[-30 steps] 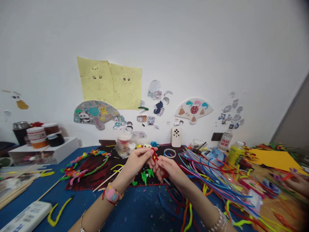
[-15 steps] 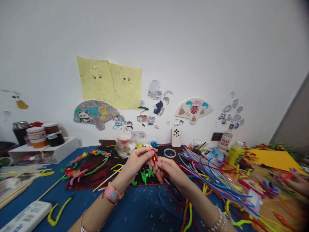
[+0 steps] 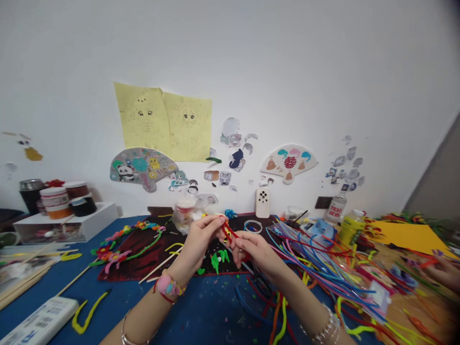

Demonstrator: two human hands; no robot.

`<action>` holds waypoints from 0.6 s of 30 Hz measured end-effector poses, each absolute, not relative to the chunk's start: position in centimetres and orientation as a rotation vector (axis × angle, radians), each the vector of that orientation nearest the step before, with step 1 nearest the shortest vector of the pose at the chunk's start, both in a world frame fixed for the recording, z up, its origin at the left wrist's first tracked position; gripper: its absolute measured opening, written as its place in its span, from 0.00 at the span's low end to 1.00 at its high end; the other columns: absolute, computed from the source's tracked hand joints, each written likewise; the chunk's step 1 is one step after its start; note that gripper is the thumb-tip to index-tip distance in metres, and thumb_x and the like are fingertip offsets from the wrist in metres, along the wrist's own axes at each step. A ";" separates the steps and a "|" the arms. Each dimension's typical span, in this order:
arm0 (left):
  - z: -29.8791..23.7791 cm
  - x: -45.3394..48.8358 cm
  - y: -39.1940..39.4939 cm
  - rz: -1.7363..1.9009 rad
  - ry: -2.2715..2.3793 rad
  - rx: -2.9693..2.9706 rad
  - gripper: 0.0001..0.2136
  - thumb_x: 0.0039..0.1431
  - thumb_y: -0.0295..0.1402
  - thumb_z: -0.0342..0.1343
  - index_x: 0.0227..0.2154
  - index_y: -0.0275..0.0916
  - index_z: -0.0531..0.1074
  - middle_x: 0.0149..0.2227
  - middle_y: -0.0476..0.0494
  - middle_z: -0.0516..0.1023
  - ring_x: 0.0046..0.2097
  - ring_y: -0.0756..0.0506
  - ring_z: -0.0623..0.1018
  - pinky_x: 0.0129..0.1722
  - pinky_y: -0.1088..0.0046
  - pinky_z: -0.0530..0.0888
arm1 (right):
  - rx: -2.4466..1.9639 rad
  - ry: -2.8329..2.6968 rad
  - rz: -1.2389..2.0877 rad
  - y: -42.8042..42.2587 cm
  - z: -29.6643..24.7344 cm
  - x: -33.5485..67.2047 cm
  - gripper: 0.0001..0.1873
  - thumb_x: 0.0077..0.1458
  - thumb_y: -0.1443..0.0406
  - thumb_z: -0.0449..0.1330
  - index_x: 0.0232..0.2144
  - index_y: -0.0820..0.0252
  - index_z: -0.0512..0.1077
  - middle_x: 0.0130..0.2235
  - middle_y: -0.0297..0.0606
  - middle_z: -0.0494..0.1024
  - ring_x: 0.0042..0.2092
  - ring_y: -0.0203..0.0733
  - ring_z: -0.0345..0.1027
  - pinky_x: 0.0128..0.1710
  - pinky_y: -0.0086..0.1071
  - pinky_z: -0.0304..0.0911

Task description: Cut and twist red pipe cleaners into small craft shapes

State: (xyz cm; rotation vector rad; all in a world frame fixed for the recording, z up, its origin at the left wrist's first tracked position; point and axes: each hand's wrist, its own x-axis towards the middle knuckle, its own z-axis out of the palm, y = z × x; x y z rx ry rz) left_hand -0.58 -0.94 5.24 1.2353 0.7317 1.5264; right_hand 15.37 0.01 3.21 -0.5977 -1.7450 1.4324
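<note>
Both hands meet above the dark mat, working on a red pipe cleaner with a bit of yellow at its middle. My left hand pinches its upper end between thumb and fingers. My right hand grips the lower right part, fingers curled, so some of the red piece is hidden. Below the hands lie bright green pipe-cleaner pieces on the mat. Partly under my right forearm is a pair of dark-handled scissors.
A heap of coloured pipe cleaners spreads to the right. Left lie a flower-covered ring, a bent yellow pipe cleaner and a white box. A phone leans on the wall. Another person's hand is at far right.
My hands have drawn slightly apart, the left one shifting a little left. More of the red pipe cleaner now shows between them.
</note>
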 end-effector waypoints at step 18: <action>6.2 -3.0 -0.3 1.788 0.654 1.003 0.09 0.45 0.31 0.62 0.31 0.33 0.76 0.24 0.50 0.73 0.23 0.57 0.68 0.24 0.84 0.68 | -0.500 -1.623 1.796 1.0 2.7 16.1 0.18 0.54 0.55 0.55 0.29 0.67 0.73 0.29 0.39 0.73 0.32 0.36 0.68 0.39 0.33 0.63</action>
